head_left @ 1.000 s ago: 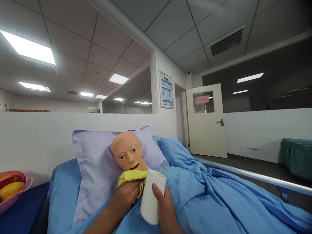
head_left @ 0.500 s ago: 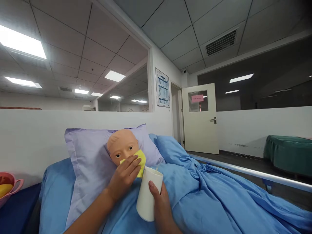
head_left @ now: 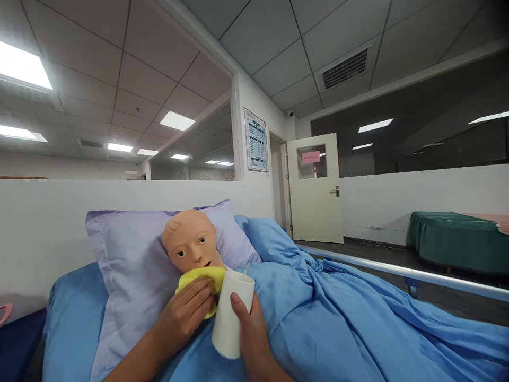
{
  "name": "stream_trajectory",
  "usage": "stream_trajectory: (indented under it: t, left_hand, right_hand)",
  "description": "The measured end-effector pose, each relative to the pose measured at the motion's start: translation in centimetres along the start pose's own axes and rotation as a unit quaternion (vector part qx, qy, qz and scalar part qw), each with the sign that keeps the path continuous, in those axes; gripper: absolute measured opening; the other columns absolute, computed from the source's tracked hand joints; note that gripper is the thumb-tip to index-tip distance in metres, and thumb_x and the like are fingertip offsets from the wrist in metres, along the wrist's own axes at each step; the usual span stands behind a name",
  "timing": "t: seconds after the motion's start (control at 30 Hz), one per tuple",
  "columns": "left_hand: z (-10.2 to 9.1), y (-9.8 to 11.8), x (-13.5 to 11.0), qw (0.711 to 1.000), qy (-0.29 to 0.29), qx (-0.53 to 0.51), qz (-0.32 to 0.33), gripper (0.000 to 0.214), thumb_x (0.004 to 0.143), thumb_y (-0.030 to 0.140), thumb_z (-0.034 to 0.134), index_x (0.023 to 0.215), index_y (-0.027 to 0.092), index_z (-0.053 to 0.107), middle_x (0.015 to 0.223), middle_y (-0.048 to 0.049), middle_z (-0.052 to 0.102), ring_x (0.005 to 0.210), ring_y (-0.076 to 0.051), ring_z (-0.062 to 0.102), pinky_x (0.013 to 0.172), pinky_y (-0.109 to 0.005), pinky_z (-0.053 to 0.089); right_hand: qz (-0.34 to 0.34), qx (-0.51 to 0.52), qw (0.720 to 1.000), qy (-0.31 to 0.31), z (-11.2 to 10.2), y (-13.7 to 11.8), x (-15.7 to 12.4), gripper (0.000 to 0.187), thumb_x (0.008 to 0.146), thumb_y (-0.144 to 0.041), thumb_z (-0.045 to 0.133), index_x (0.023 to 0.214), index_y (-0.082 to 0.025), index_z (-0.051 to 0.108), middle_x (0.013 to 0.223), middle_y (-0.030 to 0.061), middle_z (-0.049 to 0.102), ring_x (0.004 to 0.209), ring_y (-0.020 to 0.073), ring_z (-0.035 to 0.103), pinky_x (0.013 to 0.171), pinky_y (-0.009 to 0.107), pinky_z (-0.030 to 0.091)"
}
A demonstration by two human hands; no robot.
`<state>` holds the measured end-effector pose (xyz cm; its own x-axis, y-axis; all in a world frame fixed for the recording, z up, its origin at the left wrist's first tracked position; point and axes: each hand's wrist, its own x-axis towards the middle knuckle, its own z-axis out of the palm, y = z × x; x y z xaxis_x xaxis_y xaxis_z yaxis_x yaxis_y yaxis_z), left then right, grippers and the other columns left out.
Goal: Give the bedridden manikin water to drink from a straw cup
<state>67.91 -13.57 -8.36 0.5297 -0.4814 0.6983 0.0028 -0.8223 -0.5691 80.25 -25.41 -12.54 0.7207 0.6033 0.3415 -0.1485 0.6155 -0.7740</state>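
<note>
A manikin's head [head_left: 189, 233] rests tilted on a lilac pillow [head_left: 123, 254], its mouth uncovered. Just below its chin, my left hand [head_left: 189, 307] is closed on a folded yellow cloth [head_left: 204, 274]. My right hand [head_left: 254, 331] grips a white cup [head_left: 229, 323] from its right side, thumb across the front. The cup tilts slightly and stands close beside the cloth. A thin pale stick [head_left: 245, 272] shows above its rim; its lower end and the cup's contents are hidden.
Blue bedding [head_left: 318, 313] covers the manikin's body. A metal bed rail [head_left: 369, 270] runs along the far side. At the left edge, part of a pink basket [head_left: 5, 313] shows above a dark blue surface [head_left: 19, 345]. A door [head_left: 316, 207] stands behind.
My left hand has drawn the cloth down from the manikin's mouth to below the chin, uncovering the mouth. The right hand still holds the cup. The view has turned slightly right.
</note>
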Motion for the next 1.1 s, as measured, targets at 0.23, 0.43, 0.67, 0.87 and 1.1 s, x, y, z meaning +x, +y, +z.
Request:
stream_trajectory:
  t: [0.23,0.43,0.67,0.87,1.1]
  left_hand:
    - [2.5,-0.6,4.9,0.998,0.026,0.053,0.015,0.019,0.092,0.011,0.049,0.101,0.009,0.067,0.101,-0.0112,0.073,0.107,-0.022,0.066,0.099,-0.042,0.056]
    - [3.2,0.5,2.4,1.0,-0.012,0.006,-0.016,0.026,0.092,0.006,0.042,0.081,0.015,0.064,0.072,-0.0019,0.063,0.076,-0.013,0.063,0.101,-0.038,0.053]
    - [0.9,0.8,-0.8,0.998,-0.029,-0.032,-0.037,0.026,0.095,0.009,0.04,0.085,0.015,0.063,0.072,-0.0029,0.063,0.073,-0.013,0.062,0.083,-0.031,0.057]
    - [-2.3,-1.2,3.6,0.998,0.06,-0.002,0.013,0.016,0.093,0.012,0.049,0.096,0.014,0.065,0.089,-0.0062,0.071,0.102,-0.018,0.064,0.1,-0.039,0.053]
    - [-0.1,-2.1,5.0,0.998,0.035,0.052,0.005,0.017,0.092,0.012,0.051,0.098,0.013,0.067,0.1,-0.0075,0.074,0.107,-0.02,0.066,0.097,-0.039,0.056]
  right_hand:
    - [-0.028,-0.006,0.999,0.045,-0.1,-0.3,0.1,0.059,0.072,-0.059,0.072,0.114,-0.019,0.062,0.093,0.0079,0.071,0.08,0.025,0.066,0.068,0.033,0.056]
    - [-0.013,-0.022,0.998,0.049,-0.4,-0.1,-0.1,0.058,0.074,-0.057,0.073,0.114,-0.019,0.056,0.089,0.0031,0.069,0.074,0.02,0.064,0.06,0.028,0.053]
    - [0.012,-0.05,0.998,0.048,-0.3,-0.5,-0.3,0.065,0.07,-0.065,0.072,0.112,-0.019,0.053,0.085,0.0026,0.068,0.069,0.0193,0.063,0.057,0.029,0.052]
    - [-0.003,-0.03,0.999,0.033,-0.3,-0.2,-0.2,0.065,0.071,-0.06,0.074,0.116,-0.017,0.055,0.09,0.0047,0.069,0.076,0.0224,0.064,0.066,0.033,0.054]
    - [0.013,-0.021,0.998,0.052,-0.2,-0.6,-0.3,0.066,0.071,-0.057,0.076,0.121,-0.018,0.056,0.105,0.008,0.072,0.089,0.027,0.068,0.076,0.036,0.056]
